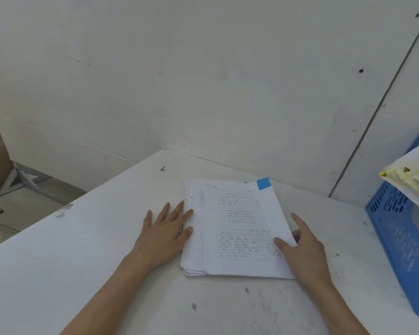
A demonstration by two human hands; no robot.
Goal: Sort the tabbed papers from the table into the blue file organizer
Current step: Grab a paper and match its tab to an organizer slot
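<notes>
— The right hand first: thumb on top, fingers tucked at the paper stack's right edge, pinching it. The left hand lies flat, fingers straight, tips touching the left edge.

— And where's the stack?

— Toward the table's far edge, long axis running near to far (blue tab at its far right corner). The blue file organizer stands at the table's right edge, so the right hand is nearer.
</notes>
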